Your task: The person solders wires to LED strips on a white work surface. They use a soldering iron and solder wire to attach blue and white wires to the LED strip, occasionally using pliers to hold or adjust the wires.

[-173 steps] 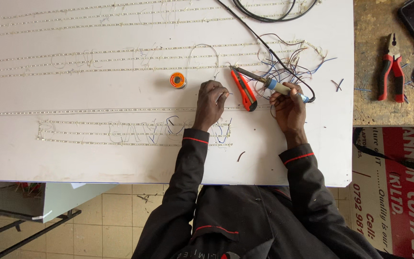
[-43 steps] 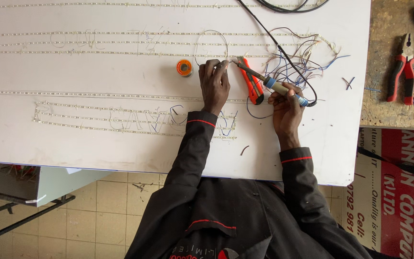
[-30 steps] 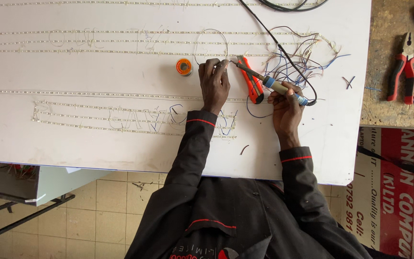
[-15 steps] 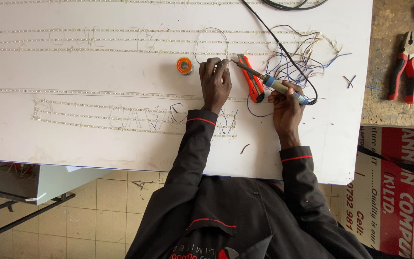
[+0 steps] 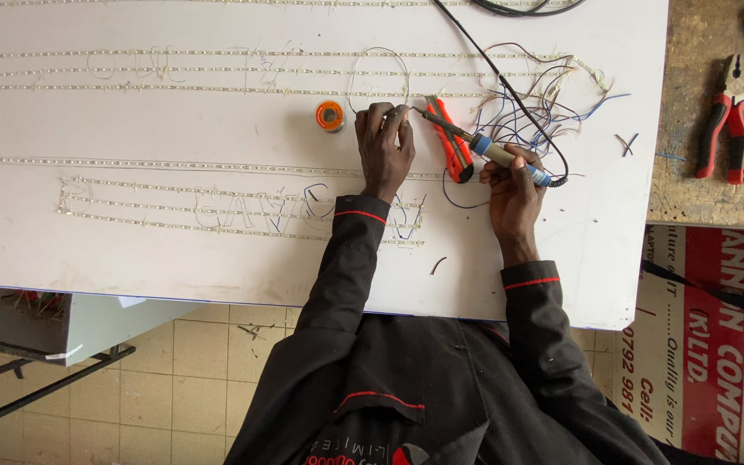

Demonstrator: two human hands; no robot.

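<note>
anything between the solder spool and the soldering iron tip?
Yes: in the head view the left hand lies between the solder spool and the soldering iron tip, its fingertips by the tip. Otherwise bare white board.

A white board (image 5: 131,250) lies across the bench, strips of small lights (image 5: 174,164) running along it from left to right; near its middle the left hand (image 5: 384,148) rests just right of a solder spool (image 5: 330,115), the right hand (image 5: 511,185) beside it holding a soldering iron (image 5: 484,148) that crosses over a utility knife (image 5: 452,139), with loose wires (image 5: 544,103) behind and pliers (image 5: 728,120) off the board to the right
</note>
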